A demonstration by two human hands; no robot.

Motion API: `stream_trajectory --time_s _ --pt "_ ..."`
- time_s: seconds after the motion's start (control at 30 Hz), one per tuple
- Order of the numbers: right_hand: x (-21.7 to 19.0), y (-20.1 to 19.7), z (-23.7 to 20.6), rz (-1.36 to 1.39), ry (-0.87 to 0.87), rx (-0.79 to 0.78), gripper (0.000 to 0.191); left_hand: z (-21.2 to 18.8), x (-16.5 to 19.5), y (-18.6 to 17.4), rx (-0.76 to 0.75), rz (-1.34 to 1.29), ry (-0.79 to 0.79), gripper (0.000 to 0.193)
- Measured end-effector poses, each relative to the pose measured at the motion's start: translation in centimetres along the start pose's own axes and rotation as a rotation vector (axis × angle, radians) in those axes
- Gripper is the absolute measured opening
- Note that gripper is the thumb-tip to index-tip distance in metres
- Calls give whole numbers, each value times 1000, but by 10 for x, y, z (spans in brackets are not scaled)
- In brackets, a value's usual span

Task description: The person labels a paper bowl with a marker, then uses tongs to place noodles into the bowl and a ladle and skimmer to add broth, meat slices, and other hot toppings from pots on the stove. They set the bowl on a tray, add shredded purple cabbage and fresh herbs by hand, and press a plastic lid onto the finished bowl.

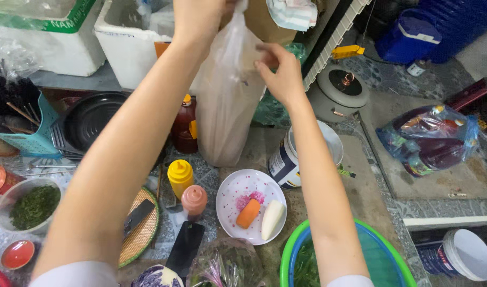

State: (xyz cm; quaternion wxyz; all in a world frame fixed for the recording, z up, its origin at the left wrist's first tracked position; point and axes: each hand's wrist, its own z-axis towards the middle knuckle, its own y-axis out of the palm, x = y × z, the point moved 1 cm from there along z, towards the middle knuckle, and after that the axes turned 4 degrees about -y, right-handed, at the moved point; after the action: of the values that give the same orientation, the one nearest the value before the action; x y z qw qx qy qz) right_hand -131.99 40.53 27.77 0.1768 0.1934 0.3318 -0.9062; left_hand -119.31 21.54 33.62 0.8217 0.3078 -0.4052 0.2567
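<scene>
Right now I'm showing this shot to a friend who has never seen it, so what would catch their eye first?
Two bare arms reach up the middle, the left hand and right hand both in a grip on a translucent plastic bag hanging over the counter. Below it sits a white plate with a carrot piece and a white radish piece. Left of the plate stands a yellow squeeze bottle.
</scene>
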Motion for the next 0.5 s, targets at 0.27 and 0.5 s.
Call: stream_trajectory --time_s 0.27,0.5 --pt "7 28 20 -73 -185 196 30 -37 -63 -18 -48 525 284 41" --pt "-13 52 30 -261 100 98 23 -42 -44 -12 -10 605 295 16"
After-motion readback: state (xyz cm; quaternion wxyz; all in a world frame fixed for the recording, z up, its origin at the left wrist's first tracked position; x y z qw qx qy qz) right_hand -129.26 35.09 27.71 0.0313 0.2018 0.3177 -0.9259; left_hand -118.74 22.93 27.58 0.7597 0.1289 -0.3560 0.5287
